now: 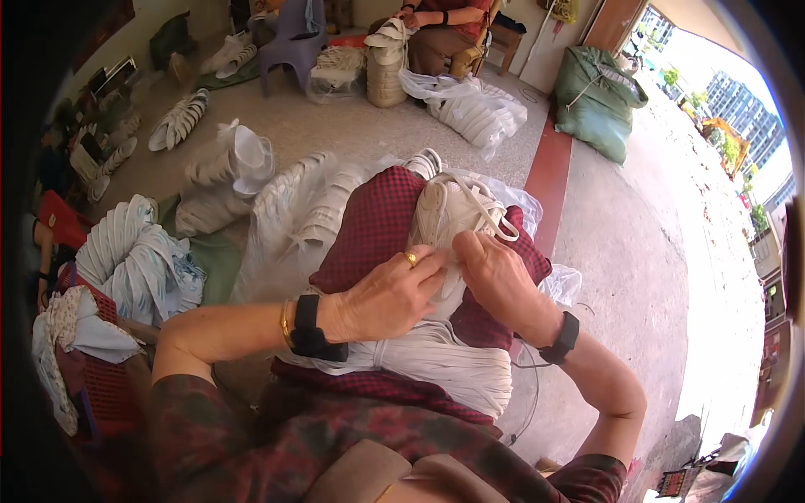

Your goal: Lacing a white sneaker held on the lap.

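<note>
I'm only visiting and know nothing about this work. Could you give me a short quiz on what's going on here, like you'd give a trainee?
1. True or false: the left hand wears a gold ring.
2. What lies on the checked cloth, between the hands and the person's body?
A) a purple chair
B) a bundle of white cords
C) a green sack
3. What are the left hand and the right hand both at?

Key:
1. True.
2. B.
3. The white shoe upper; exactly what they pinch is too unclear to tell.
</note>
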Demonstrator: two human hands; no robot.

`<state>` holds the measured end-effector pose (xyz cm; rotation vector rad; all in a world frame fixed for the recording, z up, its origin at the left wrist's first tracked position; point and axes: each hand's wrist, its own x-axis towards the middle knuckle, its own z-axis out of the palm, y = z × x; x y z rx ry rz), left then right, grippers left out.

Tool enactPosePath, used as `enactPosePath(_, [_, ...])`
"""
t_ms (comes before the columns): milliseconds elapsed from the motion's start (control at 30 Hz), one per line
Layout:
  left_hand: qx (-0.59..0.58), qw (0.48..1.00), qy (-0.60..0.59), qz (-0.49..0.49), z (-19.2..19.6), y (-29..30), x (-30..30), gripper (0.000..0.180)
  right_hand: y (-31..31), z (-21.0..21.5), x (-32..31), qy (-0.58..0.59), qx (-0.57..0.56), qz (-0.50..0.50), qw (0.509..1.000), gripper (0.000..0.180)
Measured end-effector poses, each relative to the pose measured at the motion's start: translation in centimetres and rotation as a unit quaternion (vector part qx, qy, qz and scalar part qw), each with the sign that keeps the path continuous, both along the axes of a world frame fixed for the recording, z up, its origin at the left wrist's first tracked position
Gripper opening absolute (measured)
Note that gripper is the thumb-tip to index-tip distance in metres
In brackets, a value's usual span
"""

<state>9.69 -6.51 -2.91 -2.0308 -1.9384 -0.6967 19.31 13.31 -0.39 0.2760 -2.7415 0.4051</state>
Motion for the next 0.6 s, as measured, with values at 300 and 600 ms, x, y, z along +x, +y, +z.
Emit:
enactPosePath(300, [-0.085, 0.995, -0.015, 0.049, -0.2, -0.3, -0.9, 0.050, -2.3, 0.3, -1.3, -0.084, 0.076, -0.032, 0.993, 0.026])
enactPosePath(600, [-0.090, 0.994, -0.053, 0.042, -0.3, -0.5, -1.3, 0.049, 0.6, 2.1, -1.1, -0.163, -0.083, 0.012, 0.983, 0.025])
